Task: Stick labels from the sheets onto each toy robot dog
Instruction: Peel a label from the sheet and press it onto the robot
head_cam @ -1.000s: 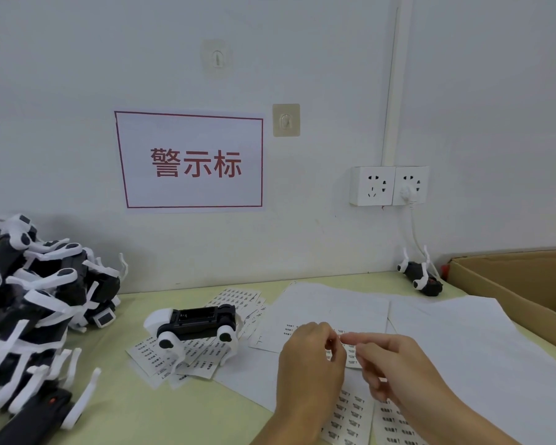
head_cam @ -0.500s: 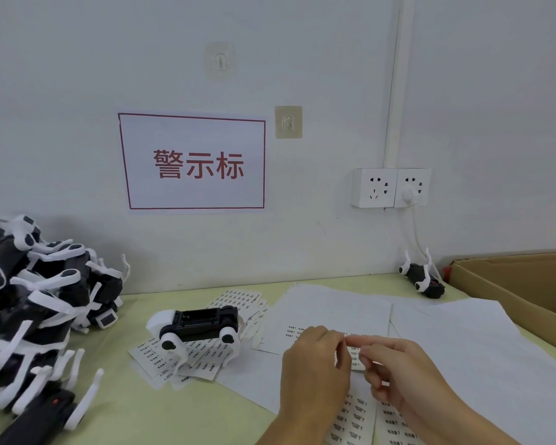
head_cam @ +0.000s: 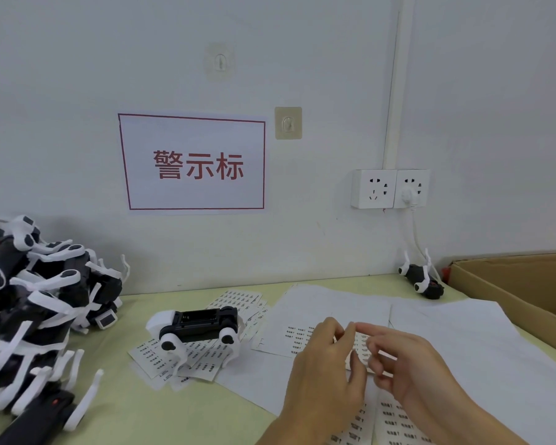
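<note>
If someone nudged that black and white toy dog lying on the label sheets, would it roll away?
Probably not: the black and white toy robot dog lies belly-up with bent legs sticking out, which should stop rolling. It looks like light plastic, so it would likely slide, dragging the loose printed label sheets.

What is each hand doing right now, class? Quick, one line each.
Left hand: fingers curled, fingertips meeting the right hand's; a held label cannot be told.
Right hand: fingers curled at the same spot; contents cannot be told.

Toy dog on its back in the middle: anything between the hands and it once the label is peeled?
Nothing visible. The left hand and right hand meet over a label sheet; the upturned toy dog lies to their left, with only flat label sheets and bare table between. The dog pile sits farther left.
</note>
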